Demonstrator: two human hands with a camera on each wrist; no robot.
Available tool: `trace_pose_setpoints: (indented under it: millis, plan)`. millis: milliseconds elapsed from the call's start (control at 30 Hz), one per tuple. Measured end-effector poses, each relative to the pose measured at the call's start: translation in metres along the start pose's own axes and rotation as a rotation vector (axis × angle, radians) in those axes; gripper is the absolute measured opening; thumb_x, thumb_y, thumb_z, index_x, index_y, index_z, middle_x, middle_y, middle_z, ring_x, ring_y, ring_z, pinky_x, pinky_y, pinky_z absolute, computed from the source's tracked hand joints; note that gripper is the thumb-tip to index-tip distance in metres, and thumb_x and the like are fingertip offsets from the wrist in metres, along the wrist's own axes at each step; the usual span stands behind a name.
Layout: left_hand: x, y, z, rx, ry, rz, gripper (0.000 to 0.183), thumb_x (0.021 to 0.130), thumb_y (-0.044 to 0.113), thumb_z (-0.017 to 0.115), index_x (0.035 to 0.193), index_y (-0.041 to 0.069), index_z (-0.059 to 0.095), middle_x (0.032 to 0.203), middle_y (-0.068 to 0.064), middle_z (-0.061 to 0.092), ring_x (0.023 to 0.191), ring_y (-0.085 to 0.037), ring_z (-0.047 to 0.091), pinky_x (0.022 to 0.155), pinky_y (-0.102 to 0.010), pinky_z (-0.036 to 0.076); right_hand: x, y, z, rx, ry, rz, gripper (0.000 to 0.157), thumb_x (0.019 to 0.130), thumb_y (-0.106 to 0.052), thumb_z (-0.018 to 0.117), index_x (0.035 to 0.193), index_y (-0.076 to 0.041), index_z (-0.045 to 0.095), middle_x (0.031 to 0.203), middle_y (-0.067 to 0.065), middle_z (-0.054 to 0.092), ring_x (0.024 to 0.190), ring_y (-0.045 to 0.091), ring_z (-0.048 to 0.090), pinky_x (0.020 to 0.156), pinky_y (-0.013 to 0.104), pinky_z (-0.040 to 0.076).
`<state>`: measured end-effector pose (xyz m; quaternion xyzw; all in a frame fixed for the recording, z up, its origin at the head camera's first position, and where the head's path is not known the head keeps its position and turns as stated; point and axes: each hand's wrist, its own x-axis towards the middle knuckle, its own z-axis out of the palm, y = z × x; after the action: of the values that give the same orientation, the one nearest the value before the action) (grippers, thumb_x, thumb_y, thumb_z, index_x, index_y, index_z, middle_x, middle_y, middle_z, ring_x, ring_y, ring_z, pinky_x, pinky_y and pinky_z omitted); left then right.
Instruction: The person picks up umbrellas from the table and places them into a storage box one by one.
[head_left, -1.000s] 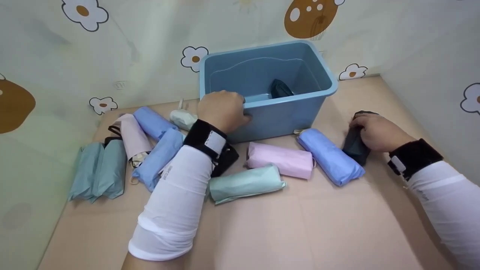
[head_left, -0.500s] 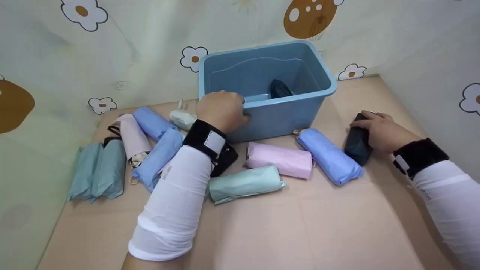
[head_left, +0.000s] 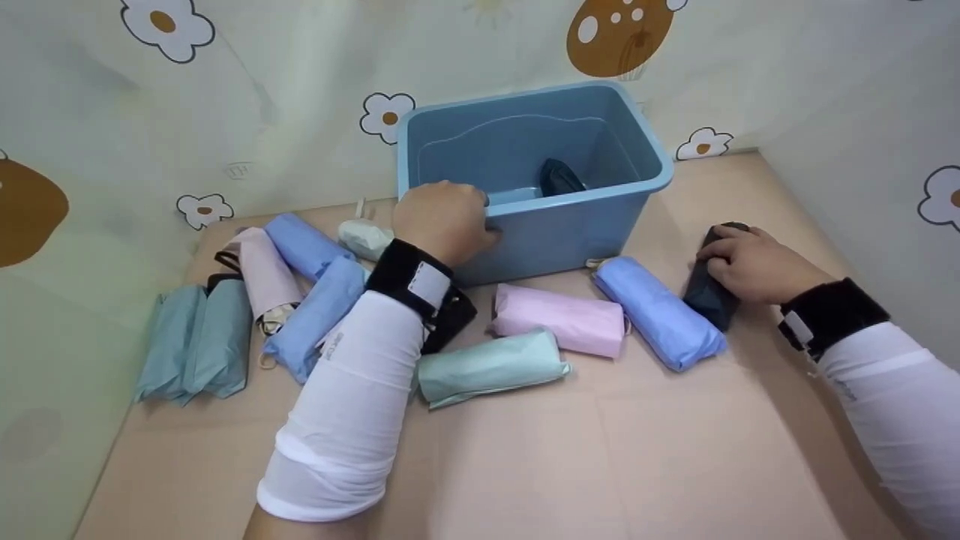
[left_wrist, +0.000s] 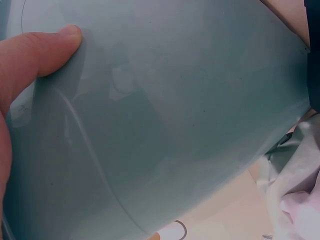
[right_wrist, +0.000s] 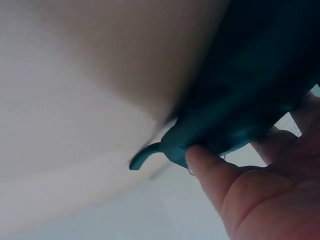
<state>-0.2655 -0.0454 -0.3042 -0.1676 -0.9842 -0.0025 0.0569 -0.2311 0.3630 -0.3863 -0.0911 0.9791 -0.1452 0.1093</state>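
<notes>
The bin (head_left: 559, 234) before you looks like smooth plastic with a soft sheen. The dark bundle in your right fingers (head_left: 742, 259) is slick, faintly glossy cloth; the pink bundle (head_left: 559, 321) looks like thin, creased fabric. Your counter (head_left: 525, 465) appears smooth and matt, your sleeves (head_left: 352, 405) matt cloth.

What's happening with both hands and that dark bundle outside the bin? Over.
Left hand gripping blue bin at its rim. Right hand holding dark bundle outside bin. Blue bundle lying close beside it, possibly slightly in the way.
</notes>
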Motion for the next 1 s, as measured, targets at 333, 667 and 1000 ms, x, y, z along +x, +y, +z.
trace_pose_setpoints:
  millis: [333,667,1000]
  plan:
    - [0.0007,-0.0004,0.0012,0.006,0.008,0.012,0.032,0.088,0.045,0.072,0.084,0.014,0.072,0.078,-0.004,0.072,0.07,-0.025,0.065,0.062,-0.049,0.056,-0.002,-0.0018,0.001,-0.024,0.021,-0.043,0.035,0.101,-0.022,0.059,0.124,-0.001,0.074,0.153,0.037,0.047,0.147,0.061,0.033,0.119,0.073,0.027]
    - [0.0007,-0.0006,0.0013,0.002,0.01,0.02,0.031,0.089,0.044,0.072,0.086,0.014,0.074,0.079,-0.004,0.072,0.071,-0.025,0.064,0.062,-0.05,0.056,-0.0051,-0.0031,0.0039,-0.009,-0.021,-0.048,0.059,0.094,-0.044,0.075,0.133,0.0,0.068,0.161,0.037,0.036,0.149,0.063,0.027,0.115,0.078,0.027]
    - [0.0004,-0.0001,0.0022,-0.002,0.02,0.008,0.029,0.09,0.043,0.072,0.082,0.015,0.072,0.073,-0.002,0.067,0.067,-0.024,0.062,0.057,-0.046,0.053,-0.0051,-0.009,0.0057,0.012,-0.088,-0.022,0.074,0.088,-0.019,0.073,0.154,0.002,0.046,0.17,0.034,0.015,0.145,0.066,0.033,0.108,0.069,0.044]
